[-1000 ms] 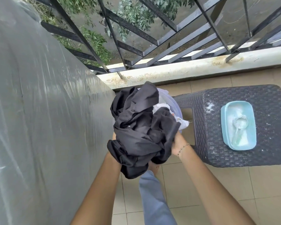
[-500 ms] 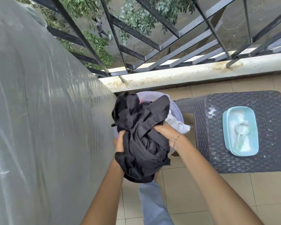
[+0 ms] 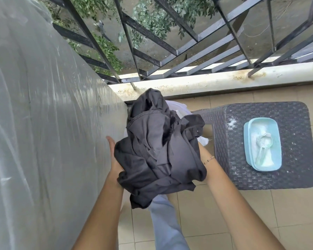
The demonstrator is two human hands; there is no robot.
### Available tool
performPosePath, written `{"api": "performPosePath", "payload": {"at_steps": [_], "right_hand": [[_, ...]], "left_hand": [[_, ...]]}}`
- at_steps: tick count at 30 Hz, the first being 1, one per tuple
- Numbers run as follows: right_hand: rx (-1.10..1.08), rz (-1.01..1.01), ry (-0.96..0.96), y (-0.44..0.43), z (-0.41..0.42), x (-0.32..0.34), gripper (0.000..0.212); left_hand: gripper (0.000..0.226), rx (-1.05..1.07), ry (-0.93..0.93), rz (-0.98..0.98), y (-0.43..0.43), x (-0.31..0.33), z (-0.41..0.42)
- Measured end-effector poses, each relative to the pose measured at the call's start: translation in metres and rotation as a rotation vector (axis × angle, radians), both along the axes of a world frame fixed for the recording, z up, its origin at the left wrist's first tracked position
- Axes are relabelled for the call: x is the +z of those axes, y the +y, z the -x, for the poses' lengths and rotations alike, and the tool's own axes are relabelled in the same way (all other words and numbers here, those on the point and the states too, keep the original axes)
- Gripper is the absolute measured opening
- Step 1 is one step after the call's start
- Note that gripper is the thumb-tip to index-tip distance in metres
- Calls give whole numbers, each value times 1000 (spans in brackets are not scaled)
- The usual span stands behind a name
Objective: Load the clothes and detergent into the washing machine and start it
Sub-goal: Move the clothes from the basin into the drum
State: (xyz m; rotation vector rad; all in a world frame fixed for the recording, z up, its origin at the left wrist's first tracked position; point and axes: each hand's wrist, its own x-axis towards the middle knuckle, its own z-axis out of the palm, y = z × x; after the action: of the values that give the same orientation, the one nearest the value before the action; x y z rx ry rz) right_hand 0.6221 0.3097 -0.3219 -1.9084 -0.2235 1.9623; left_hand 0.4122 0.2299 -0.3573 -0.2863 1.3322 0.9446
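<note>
A crumpled bundle of black clothes (image 3: 159, 150) fills the middle of the view, held up between both my hands. My left hand (image 3: 114, 156) cups its left side, thumb up. My right hand is hidden under the cloth; only its wrist with a bead bracelet (image 3: 209, 159) shows. Behind the bundle, a pale laundry basket (image 3: 181, 110) with white cloth (image 3: 203, 140) peeks out. The washing machine under a clear plastic cover (image 3: 49, 132) takes up the whole left side. A light blue detergent tub (image 3: 262, 143) with white powder and a scoop lies on the stool.
A dark woven plastic stool (image 3: 260, 177) stands at the right on the tiled balcony floor (image 3: 215, 222). A white ledge (image 3: 197, 83) and black metal railing (image 3: 170, 37) close off the far side. My trouser leg (image 3: 166, 224) shows below the bundle.
The black bundle has been lifted higher and toward me, clear of the basket. My left hand has shifted from under it to its left side.
</note>
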Motion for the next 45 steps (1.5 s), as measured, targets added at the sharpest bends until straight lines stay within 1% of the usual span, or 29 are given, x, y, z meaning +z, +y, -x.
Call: {"api": "performPosePath", "payload": {"at_steps": [1,2,3,4,6,7,9,10,12,15,16,20,22,24,25,28,29,30,31,32,33,34,36,38,39,40,42,43,45], "right_hand": [[21,26,26,-3,-2,-18,44],[28,20,102,-5,-1,-27,42],[18,14,160,-9,1,-31,34],[14,7,181,-13,1,-37,35],[-15,23,174,-17,3,-39,69],[-31,18,192,-17,3,-29,73],[-49,-27,175,-19,3,-11,61],[-65,-60,152,-18,1,2,54],[-86,-119,114,-19,-2,27,52],[-152,-154,113,-18,-3,69,60],[-170,-170,106,-20,-2,86,61],[-198,-272,117,-24,1,147,43],[-240,-348,149,-26,7,175,40],[-286,-420,158,-29,16,202,31],[-318,-444,179,-32,21,217,28],[-383,-517,243,-37,42,257,30],[-416,-554,234,-41,52,272,33],[-441,-599,235,-43,64,285,49],[-447,-627,211,-43,75,292,75],[-436,-647,189,-47,90,303,94],[-424,-692,201,-46,101,309,99],[-398,-748,219,-48,116,318,92],[-369,-781,223,-55,148,334,72],[-334,-786,215,-62,182,343,89],[-311,-789,223,-69,201,348,91],[-292,-809,231,-76,220,351,80],[-293,-842,197,-91,258,362,40],[-297,-856,190,-97,272,363,29],[-234,-878,174,-113,304,366,24]], "left_hand": [[78,-18,-66,-21,11,2,3],[85,-97,-120,-66,15,3,3],[83,-125,-157,-64,20,9,-3],[73,-183,-174,-62,23,10,-9],[55,-349,-132,-72,25,16,-22],[54,-369,-43,-51,26,12,-24],[58,-390,137,-70,34,14,-28],[55,-397,175,-114,37,21,-30],[45,-420,208,-210,41,45,-37],[43,-411,203,-302,48,85,-40],[43,-438,242,-339,51,100,-40],[45,-464,374,-449,73,153,-31],[57,-495,455,-513,80,187,-25],[67,-513,525,-581,79,226,-18],[66,-495,550,-608,77,245,-13],[49,-431,573,-673,68,297,7],[42,-435,576,-703,64,316,16],[35,-448,567,-729,58,332,26],[28,-454,566,-752,52,345,39],[20,-445,567,-787,47,357,54],[14,-431,567,-808,42,370,66],[13,-410,566,-823,36,381,83],[18,-392,593,-855,23,399,120],[21,-384,623,-883,11,409,157],[19,-370,633,-891,4,413,177],[16,-349,644,-892,-3,415,197],[10,-316,683,-884,-17,415,237],[17,-294,713,-874,-22,415,254],[39,-277,776,-859,-35,409,290]]}}
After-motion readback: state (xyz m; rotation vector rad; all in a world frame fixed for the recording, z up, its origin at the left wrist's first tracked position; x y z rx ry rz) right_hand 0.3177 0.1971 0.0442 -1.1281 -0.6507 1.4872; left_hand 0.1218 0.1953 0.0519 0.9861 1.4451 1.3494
